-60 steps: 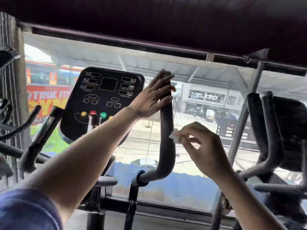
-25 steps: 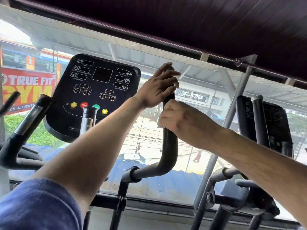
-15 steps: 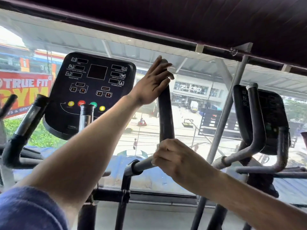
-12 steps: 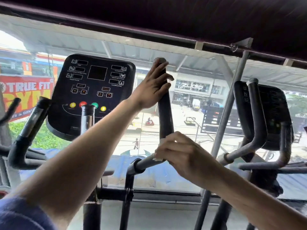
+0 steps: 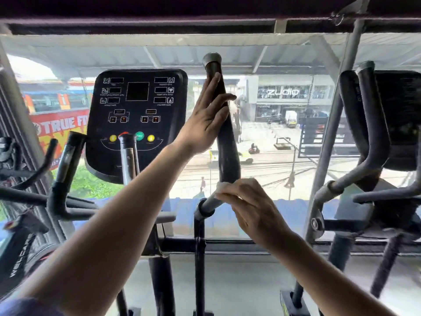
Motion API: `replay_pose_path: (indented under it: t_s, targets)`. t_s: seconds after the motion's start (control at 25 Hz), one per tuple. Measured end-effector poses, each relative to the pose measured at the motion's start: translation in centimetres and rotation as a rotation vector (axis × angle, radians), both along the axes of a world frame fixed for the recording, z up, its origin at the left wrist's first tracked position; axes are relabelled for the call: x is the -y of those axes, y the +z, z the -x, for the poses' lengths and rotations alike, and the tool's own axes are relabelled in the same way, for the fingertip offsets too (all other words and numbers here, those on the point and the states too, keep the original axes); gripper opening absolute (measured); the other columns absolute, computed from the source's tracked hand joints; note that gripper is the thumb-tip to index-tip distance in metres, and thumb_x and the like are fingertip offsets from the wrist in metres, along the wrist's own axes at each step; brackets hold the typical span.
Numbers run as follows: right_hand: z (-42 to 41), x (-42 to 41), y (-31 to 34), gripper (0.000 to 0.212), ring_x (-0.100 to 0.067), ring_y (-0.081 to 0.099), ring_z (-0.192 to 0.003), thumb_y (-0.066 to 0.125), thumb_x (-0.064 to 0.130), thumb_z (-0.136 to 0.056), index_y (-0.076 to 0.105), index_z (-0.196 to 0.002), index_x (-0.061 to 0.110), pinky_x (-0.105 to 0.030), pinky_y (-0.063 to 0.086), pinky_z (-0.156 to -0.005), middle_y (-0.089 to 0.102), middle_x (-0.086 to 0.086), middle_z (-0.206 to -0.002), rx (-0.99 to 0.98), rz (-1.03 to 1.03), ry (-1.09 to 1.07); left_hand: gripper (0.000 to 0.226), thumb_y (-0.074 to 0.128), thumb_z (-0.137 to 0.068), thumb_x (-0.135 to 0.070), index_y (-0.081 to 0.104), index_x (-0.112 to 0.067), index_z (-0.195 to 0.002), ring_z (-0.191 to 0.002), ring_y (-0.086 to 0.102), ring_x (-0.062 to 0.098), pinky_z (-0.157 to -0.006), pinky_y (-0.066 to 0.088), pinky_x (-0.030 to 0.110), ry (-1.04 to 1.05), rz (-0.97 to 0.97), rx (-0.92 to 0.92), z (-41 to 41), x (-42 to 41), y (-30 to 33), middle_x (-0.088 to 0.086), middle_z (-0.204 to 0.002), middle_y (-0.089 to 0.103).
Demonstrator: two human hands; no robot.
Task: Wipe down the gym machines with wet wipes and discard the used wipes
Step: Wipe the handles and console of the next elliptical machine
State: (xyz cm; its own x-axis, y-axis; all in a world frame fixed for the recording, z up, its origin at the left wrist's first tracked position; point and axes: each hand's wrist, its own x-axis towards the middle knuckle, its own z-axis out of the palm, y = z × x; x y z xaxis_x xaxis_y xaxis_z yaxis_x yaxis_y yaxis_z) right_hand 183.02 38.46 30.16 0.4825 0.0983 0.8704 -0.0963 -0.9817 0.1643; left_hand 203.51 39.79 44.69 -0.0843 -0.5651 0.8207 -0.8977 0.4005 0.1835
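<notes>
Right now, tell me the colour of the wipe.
White wet wipe; head view shows it best.

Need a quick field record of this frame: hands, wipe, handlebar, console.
left hand: open, fingers straight against the upper handlebar
right hand: pinches the white wipe at the handlebar's lower bend
console: left of the handlebar, untouched, display dark
neighbouring machine: to the right, untouched
</notes>
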Motion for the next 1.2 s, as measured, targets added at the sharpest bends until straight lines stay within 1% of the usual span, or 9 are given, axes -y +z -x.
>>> replay_pose_path:
  t_s: [0.16,0.28,0.44,0.6,0.84,0.92,1.0,1.08,1.2]
  targets:
    - [0.5,0.7,-4.6,0.021,-0.017,0.062,-0.104,0.066,-0.002,-0.095,0.075,-0.110,0.009,-0.036,0.055,-0.084,0.071,0.002,-0.113,-0.045,-0.285,0.054,0.041,0.036,-0.111,-0.031,0.052,-0.020,-0.147,-0.161,0.000,0.013,-0.129,0.013,0.038,0.018,-0.001,-0.014,1.2,-0.7,-1.8,0.000,-0.175,0.001]
    - [1.6,-0.1,-2.8,0.015,-0.015,0.069,-0.098,0.066,0.005,-0.097,0.076,-0.105,0.012,-0.032,0.056,-0.081,0.073,0.005,-0.104,0.257,-0.568,0.164,0.045,0.036,-0.110,-0.032,0.045,-0.020,-0.153,-0.161,0.001,0.012,-0.129,0.016,0.043,0.044,-0.019,-0.029,1.7,-1.3,-2.5,-0.001,-0.175,-0.002]
    - [1.0,0.2,0.9,0.011,-0.017,0.074,-0.082,0.070,0.012,-0.096,0.074,-0.105,0.016,-0.025,0.057,-0.067,0.075,-0.001,-0.095,0.468,-0.999,0.367,0.053,0.035,-0.108,-0.036,0.040,-0.018,-0.158,-0.159,0.006,0.008,-0.126,0.017,0.029,0.132,-0.032,-0.056,3.5,-2.5,-2.9,0.001,-0.175,-0.001]
    - [-1.4,-0.3,-0.1,0.016,-0.011,0.070,-0.083,0.064,0.013,-0.099,0.076,-0.110,0.013,-0.027,0.059,-0.066,0.072,0.007,-0.098,0.443,-0.989,0.376,0.061,0.040,-0.104,-0.045,0.034,-0.024,-0.161,-0.161,0.002,0.014,-0.128,0.017,0.045,0.322,-0.113,0.012,5.6,-4.1,-4.5,-0.001,-0.175,-0.007]
    - [-1.5,1.8,-2.8,0.022,0.001,0.064,-0.095,0.059,0.016,-0.101,0.074,-0.117,0.013,-0.018,0.053,-0.079,0.066,0.010,-0.104,0.323,-0.868,0.421,0.072,0.056,-0.098,-0.048,0.034,-0.018,-0.161,-0.159,0.008,0.005,-0.121,0.015,0.016,0.460,-0.142,0.122,7.1,-5.7,-4.8,0.005,-0.175,-0.002]
    - [-1.5,2.8,-1.9,0.023,-0.002,0.068,-0.090,0.060,0.025,-0.097,0.075,-0.114,0.022,-0.026,0.059,-0.075,0.069,0.015,-0.101,0.283,-0.988,0.486,0.069,0.053,-0.101,-0.048,0.036,-0.017,-0.160,-0.159,0.010,0.008,-0.123,0.015,0.021,0.503,-0.136,0.150,7.2,-5.7,-4.8,0.007,-0.175,0.001]
    - [-1.6,2.8,-1.1,0.020,-0.006,0.071,-0.081,0.065,0.022,-0.096,0.075,-0.112,0.028,-0.029,0.061,-0.069,0.071,0.016,-0.099,0.271,-1.105,0.544,0.065,0.047,-0.104,-0.048,0.037,-0.018,-0.160,-0.160,0.010,0.011,-0.125,0.017,0.032,0.539,-0.140,0.187,7.1,-5.8,-4.8,0.007,-0.174,0.004]
    - [-1.5,2.1,-1.3,0.021,-0.005,0.070,-0.085,0.067,0.015,-0.098,0.075,-0.115,0.023,-0.023,0.059,-0.074,0.071,0.014,-0.100,0.306,-1.079,0.560,0.062,0.043,-0.105,-0.047,0.037,-0.018,-0.160,-0.160,0.009,0.011,-0.126,0.019,0.039,0.562,-0.149,0.178,7.2,-5.8,-4.6,0.007,-0.174,0.004]
    - [-2.1,2.0,-4.4,0.021,0.002,0.063,-0.091,0.063,0.009,-0.098,0.075,-0.115,0.008,-0.011,0.049,-0.083,0.066,0.005,-0.097,0.345,-0.963,0.501,0.061,0.045,-0.107,-0.036,0.033,-0.011,-0.161,-0.161,0.005,0.014,-0.128,0.013,0.033,0.538,-0.155,0.118,8.0,-5.6,-5.0,0.011,-0.174,0.001]
